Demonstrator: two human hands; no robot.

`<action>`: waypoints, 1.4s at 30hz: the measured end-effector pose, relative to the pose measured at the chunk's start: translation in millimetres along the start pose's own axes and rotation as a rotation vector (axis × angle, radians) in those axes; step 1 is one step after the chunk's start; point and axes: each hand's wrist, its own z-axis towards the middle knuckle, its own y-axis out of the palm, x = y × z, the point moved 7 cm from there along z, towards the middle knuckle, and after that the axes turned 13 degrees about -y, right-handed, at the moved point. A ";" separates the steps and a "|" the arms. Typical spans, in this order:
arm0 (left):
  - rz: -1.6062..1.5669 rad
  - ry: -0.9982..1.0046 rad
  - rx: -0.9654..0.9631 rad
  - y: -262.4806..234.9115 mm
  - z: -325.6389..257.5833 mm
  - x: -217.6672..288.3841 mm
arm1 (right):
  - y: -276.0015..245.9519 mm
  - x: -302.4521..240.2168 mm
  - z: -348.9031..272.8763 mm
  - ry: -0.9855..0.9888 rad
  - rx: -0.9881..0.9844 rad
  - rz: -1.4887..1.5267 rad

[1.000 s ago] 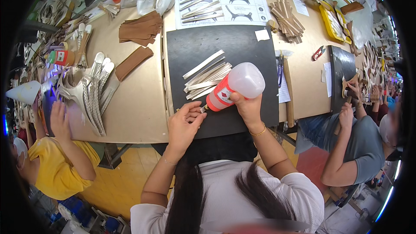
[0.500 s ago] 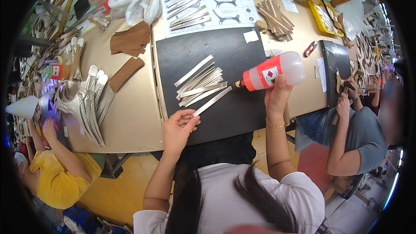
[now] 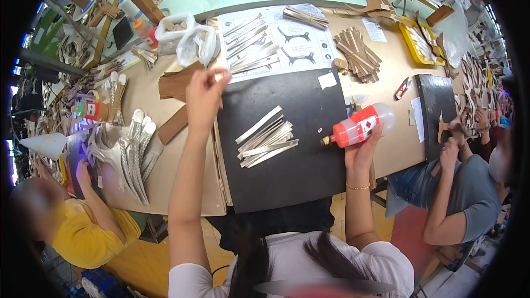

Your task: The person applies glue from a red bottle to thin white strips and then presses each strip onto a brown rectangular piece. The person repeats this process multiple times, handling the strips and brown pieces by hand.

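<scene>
Straps (image 3: 130,154), pale and braided, lying on the worktop (image 3: 182,190) at far left. Next along, left hand (image 3: 202,98) raised by the brown pieces (image 3: 172,84), fingers bent; cannot tell if gripping anything. Just right of there, printed sheet (image 3: 317,47) with pale strips (image 3: 254,58) laid across, mostly side by side; worth spacing likewise, to avoid any sticking together. Nearer, on the black board (image 3: 287,187), pile (image 3: 265,140) of similar strips, some crossed; better to pick singly, by one end, without dragging neighbours. Right of the pile and apart from it, red-and-clear bottle (image 3: 359,127) clasped in the right hand (image 3: 360,157), well away from the left, nozzle (image 3: 325,141) pointing left and slightly down. Probably liable to drip at that angle: tip upright between uses, squeeze lightly, hold clear of the pile.
</scene>
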 end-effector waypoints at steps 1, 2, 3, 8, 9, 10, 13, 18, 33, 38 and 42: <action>-0.024 -0.079 0.020 4.1 31.6 -4.8 | -1.3 1.9 -1.9 -0.008 -0.006 -0.009; 0.050 -0.022 0.082 7.3 60.9 -0.1 | -2.7 4.3 -3.1 -0.012 -0.013 -0.006; 0.115 0.049 0.140 10.9 85.9 5.0 | -3.2 6.6 -3.9 -0.014 -0.035 -0.014; 0.198 -0.018 0.207 26.6 168.1 -7.7 | -6.7 10.8 -3.8 -0.069 -0.128 -0.050; 0.242 -0.039 0.208 26.6 176.4 -10.4 | -7.9 11.6 -3.9 -0.069 -0.129 -0.052; 0.280 -0.070 0.208 26.8 182.1 -14.2 | -10.0 12.9 -3.2 -0.059 -0.119 -0.063; 0.399 -0.103 0.226 26.1 186.9 -16.8 | -9.8 12.7 -2.2 -0.067 -0.143 -0.067; 0.348 0.002 0.145 31.6 158.0 9.1 | -8.4 9.5 -2.2 -0.063 -0.102 -0.076; 0.730 -0.135 -0.234 10.7 -97.2 -26.2 | -0.8 4.1 -4.6 0.024 -0.036 0.020; 0.699 -0.096 -0.193 9.5 -93.6 -21.5 | -0.3 -6.6 -13.9 0.049 -0.060 0.024; 0.436 -0.171 -0.123 3.6 -110.5 -7.5 | -7.0 -14.9 -16.5 0.029 -0.058 0.035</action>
